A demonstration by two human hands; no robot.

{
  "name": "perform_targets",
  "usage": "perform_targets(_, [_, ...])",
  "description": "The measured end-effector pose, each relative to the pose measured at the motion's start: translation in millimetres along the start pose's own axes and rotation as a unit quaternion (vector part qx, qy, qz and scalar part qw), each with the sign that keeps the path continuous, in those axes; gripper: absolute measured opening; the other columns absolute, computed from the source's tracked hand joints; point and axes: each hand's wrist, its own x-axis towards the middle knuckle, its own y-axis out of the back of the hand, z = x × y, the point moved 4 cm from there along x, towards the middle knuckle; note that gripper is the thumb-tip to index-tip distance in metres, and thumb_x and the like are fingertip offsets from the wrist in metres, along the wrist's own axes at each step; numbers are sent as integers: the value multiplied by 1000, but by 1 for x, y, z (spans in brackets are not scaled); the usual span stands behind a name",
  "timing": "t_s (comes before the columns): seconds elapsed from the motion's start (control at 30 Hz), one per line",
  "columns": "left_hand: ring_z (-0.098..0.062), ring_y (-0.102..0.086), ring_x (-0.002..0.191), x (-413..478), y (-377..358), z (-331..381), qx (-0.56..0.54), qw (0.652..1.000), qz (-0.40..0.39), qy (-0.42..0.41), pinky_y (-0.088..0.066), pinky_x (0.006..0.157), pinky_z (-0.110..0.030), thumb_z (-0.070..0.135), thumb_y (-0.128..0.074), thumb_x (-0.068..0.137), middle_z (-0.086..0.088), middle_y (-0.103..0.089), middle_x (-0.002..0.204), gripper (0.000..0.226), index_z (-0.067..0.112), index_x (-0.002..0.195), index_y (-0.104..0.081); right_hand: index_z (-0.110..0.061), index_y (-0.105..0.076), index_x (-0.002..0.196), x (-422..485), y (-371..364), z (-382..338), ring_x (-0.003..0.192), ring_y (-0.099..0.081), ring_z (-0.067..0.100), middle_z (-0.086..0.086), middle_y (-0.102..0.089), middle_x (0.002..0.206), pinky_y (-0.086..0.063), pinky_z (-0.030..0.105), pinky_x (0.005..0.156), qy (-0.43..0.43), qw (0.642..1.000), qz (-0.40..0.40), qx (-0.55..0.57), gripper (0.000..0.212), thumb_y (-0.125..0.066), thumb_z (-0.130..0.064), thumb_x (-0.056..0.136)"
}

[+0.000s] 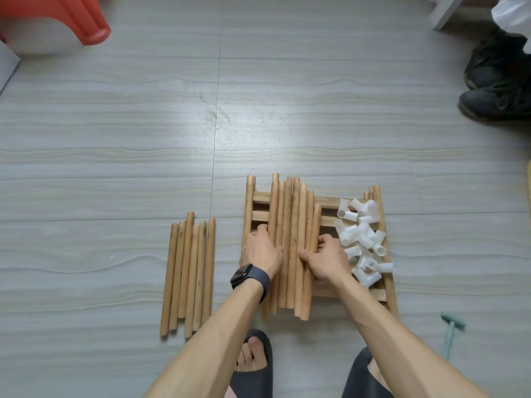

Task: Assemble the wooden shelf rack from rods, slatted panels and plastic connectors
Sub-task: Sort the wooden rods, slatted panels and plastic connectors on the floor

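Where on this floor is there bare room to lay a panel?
Widest: the floor beyond the panel stack, between the red stool and the dark shoes. A narrow strip runs between the loose rods and the stack. The stack is crowded: piled rods and white connectors cover it.

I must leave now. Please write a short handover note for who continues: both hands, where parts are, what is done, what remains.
Left hand: fingers curled round the left side of the bundle of round wooden rods.
Right hand: grips the bundle's right side.
Bundle lies on the wooden slatted panel, beside the pile of white plastic connectors.
Six more wooden rods lie in a row on the grey floor, to the left.
Done: rods laid out; nothing joined.
Left: all assembly.
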Motion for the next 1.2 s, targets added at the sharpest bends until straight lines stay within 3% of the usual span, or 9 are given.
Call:
perform_targets(0.13, [-28, -54, 124, 5, -2, -4, -43, 999, -3, -1, -45, 98, -38, 31, -70, 88, -7, -58, 133, 62, 19, 143, -44, -14, -52, 129, 0, -2, -4, 116, -61, 28, 5, -63, 127, -50, 41, 97, 19, 1000, 0, -3, 49, -71, -36, 90])
perform_targets(0.27, [-25, -59, 115, 6, -4, -1, -95, 995, 1, 1, -51, 96, -36, 19, -69, 84, -5, -64, 125, 60, 23, 140, -50, -17, -54, 127, -1, -3, -8, 114, -61, 26, 4, -65, 122, -49, 41, 97, 33, 999, 3, -2, 43, -69, -35, 91])
perform_targets(0.43, [-25, -62, 110, 1, -6, -2, -106, 994, 22, 7, -52, 93, -36, 22, -68, 84, -2, -67, 119, 59, 30, 140, -52, -17, -55, 127, 0, -2, -8, 112, -62, 26, 2, -67, 121, -51, 40, 94, 23, 999, 13, -22, 44, -70, -36, 90])
perform_targets(0.67, [-23, -63, 114, 5, 15, -14, -161, 986, 18, 38, -51, 99, -35, 21, -72, 86, -3, -64, 131, 63, 25, 145, -50, -18, -62, 119, -9, 2, -13, 109, -62, 27, 2, -68, 115, -51, 39, 92, -2, 998, 58, -32, 30, -62, -35, 94])
perform_targets(0.83, [-15, -71, 90, 6, 80, -62, -223, 974, 31, 34, -60, 85, -39, 21, -78, 83, 3, -72, 108, 59, 26, 138, -57, -24, -66, 109, -30, 27, -34, 99, -64, 25, -8, -66, 93, -52, 42, 91, 33, 995, 91, 14, 21, -62, -37, 92])
perform_targets(0.93, [-18, -70, 94, 6, 120, -112, -220, 970, 73, 69, -58, 90, -41, 19, -80, 81, 3, -74, 104, 56, 27, 133, -62, -30, -67, 109, -48, 18, -67, 95, -64, 17, -13, -68, 93, -53, 36, 89, 85, 994, 41, 63, 21, -66, -37, 89])
perform_targets(1.07, [-21, -71, 89, 3, 140, -186, -209, 963, 73, 156, -57, 90, -43, 13, -78, 84, 0, -73, 98, 58, 22, 138, -57, -34, -66, 115, -62, -55, -109, 100, -67, 15, -12, -71, 107, -56, 40, 90, 118, 987, -91, 60, 26, -67, -38, 90])
perform_targets(1.2, [-22, -70, 88, 0, 137, -234, -186, 959, 62, 204, -57, 90, -39, 12, -78, 84, 0, -72, 94, 58, 19, 138, -58, -16, -63, 115, -70, -123, -118, 103, -64, 25, 5, -67, 108, -53, 35, 87, 122, 984, -126, -40, 22, -57, -24, 96])
